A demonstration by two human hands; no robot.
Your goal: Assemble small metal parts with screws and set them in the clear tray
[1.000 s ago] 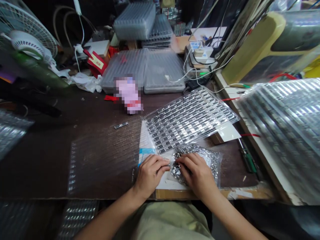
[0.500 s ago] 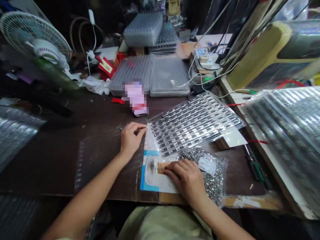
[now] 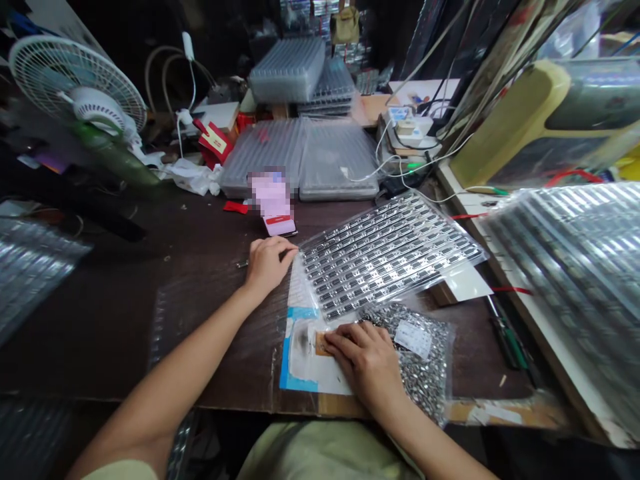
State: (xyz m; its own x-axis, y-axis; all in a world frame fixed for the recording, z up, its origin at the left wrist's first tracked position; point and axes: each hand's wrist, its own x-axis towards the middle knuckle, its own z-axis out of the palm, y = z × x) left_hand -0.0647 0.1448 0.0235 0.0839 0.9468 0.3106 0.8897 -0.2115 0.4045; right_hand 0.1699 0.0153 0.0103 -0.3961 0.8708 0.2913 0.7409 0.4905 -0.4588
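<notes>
My left hand (image 3: 269,265) lies curled on the dark bench top, just left of a clear blister tray of metal connectors (image 3: 390,253). A small metal strip (image 3: 243,264) sticks out from under its fingers and seems held there. My right hand (image 3: 367,363) presses on a tan pad (image 3: 323,345) lying on a white and blue paper sheet (image 3: 305,360). Beside that hand is a clear bag of tiny metal parts (image 3: 427,373) with a white label. The pad is partly hidden by my fingers.
Stacked clear plastic trays (image 3: 300,160) stand behind the blister tray, with a blurred pink item (image 3: 273,200) in front of them. A desk fan (image 3: 75,87) is at the far left. A green-handled screwdriver (image 3: 507,343) and a tall stack of clear trays (image 3: 565,267) are at the right.
My left hand has moved from the bag up and left to the metal strip. My right hand has slid left off the bag onto the tan pad.
</notes>
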